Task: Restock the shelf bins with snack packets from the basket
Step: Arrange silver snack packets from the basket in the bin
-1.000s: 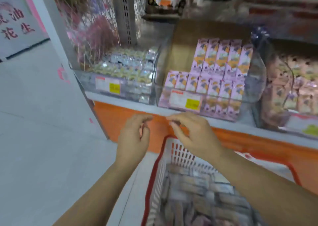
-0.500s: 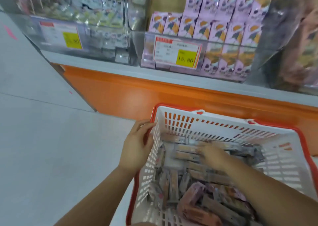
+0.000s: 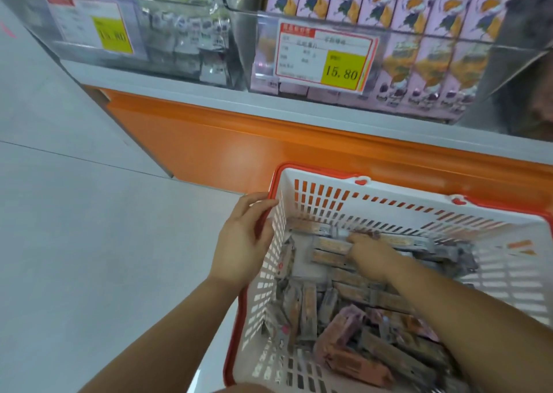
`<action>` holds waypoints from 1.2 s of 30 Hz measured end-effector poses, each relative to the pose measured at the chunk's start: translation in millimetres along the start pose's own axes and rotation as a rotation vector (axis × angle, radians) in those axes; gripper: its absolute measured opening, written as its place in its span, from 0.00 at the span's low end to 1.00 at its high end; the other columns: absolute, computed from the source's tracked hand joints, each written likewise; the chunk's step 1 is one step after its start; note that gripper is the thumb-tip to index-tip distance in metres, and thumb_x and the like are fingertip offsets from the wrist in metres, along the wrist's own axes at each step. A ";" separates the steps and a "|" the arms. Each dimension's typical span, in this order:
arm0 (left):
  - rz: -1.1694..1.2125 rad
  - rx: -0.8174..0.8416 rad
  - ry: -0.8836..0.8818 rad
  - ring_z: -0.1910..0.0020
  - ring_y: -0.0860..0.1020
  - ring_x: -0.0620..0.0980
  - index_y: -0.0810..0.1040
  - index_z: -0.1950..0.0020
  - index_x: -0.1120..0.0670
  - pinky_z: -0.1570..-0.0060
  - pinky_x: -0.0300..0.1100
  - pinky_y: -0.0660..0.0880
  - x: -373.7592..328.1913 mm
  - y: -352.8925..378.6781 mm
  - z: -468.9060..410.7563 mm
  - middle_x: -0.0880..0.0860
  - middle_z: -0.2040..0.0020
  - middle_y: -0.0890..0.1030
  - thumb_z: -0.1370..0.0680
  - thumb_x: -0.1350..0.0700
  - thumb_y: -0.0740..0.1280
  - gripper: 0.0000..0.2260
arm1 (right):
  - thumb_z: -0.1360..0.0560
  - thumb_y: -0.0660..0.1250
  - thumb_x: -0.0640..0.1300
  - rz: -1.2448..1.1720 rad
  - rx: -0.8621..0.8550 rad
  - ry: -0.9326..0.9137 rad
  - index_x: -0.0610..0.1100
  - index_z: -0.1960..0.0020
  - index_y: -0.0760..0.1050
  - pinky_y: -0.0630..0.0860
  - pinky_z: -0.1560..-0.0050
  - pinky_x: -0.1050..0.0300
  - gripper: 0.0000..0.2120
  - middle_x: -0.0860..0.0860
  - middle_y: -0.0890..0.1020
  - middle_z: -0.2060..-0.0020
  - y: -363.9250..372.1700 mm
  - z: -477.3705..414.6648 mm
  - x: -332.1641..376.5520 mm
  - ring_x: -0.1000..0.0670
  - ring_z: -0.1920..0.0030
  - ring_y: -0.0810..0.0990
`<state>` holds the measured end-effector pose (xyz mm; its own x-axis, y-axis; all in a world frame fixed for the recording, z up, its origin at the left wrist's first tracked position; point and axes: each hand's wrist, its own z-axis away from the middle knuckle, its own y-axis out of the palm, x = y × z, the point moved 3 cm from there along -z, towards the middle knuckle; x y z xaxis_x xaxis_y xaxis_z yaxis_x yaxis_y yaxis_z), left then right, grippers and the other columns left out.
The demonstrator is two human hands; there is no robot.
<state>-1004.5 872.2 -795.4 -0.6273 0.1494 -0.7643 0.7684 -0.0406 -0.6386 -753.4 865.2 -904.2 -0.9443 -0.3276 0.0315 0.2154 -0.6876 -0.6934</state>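
A white basket with a red rim (image 3: 398,201) stands on the floor in front of the shelf, filled with several long snack packets (image 3: 308,312) in grey, tan and pink wrappers. My left hand (image 3: 242,246) rests against the outside of the basket's left rim, fingers fairly straight. My right hand (image 3: 369,256) reaches down inside the basket, its fingers curled onto a long tan and grey packet (image 3: 332,244) near the far wall. Above, a clear shelf bin (image 3: 398,63) holds rows of upright pink snack boxes.
A second clear bin (image 3: 179,42) of small silvery packets sits to the left of the pink boxes. Both bins carry price tags (image 3: 326,57) with yellow labels. The shelf has a grey edge over an orange base panel (image 3: 227,147). Pale floor tiles (image 3: 89,243) spread to the left.
The view has dropped from the shelf to the basket. My right hand went from the shelf edge down into the basket onto the packets. My left hand came to the basket's left rim.
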 end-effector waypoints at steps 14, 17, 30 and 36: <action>-0.166 0.166 -0.080 0.35 0.68 0.49 0.79 0.39 0.51 0.38 0.36 0.63 -43.7 -36.3 6.7 0.48 0.38 0.74 0.22 0.59 0.63 0.12 | 0.25 0.69 0.40 -1.002 -0.157 -0.133 0.42 0.52 0.74 0.80 0.56 0.59 0.04 0.46 0.79 0.50 -157.2 151.0 42.0 0.52 0.56 0.82; 0.078 0.076 -0.168 0.44 0.74 0.42 0.78 0.46 0.48 0.48 0.31 0.66 -70.9 -70.9 20.1 0.43 0.46 0.75 0.22 0.58 0.65 0.07 | 0.23 0.67 0.40 -1.223 -0.207 -0.120 0.40 0.51 0.73 0.81 0.53 0.54 0.04 0.46 0.77 0.47 -182.9 180.5 61.4 0.45 0.54 0.84; 0.983 -0.284 -0.333 0.58 0.80 0.47 0.74 0.53 0.52 0.53 0.47 0.77 -145.0 -154.1 57.9 0.49 0.58 0.80 0.24 0.55 0.68 0.04 | 0.23 0.64 0.46 -1.492 -0.444 -0.317 0.43 0.58 0.71 0.75 0.59 0.60 0.08 0.55 0.79 0.69 -242.8 232.1 178.4 0.56 0.65 0.78; 0.976 -0.399 -0.306 0.62 0.78 0.46 0.75 0.54 0.52 0.59 0.43 0.75 -139.7 -185.9 18.4 0.49 0.62 0.80 0.23 0.60 0.67 0.04 | 0.23 0.66 0.46 -1.008 -0.714 -0.357 0.45 0.55 0.76 0.70 0.55 0.67 0.05 0.52 0.81 0.59 -298.8 228.3 176.8 0.58 0.60 0.77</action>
<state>-1062.0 840.6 -571.5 0.3105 -0.0266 -0.9502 0.9023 0.3227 0.2858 -927.9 864.7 -527.1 -0.4689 -0.0993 0.8776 -0.8361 -0.2705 -0.4773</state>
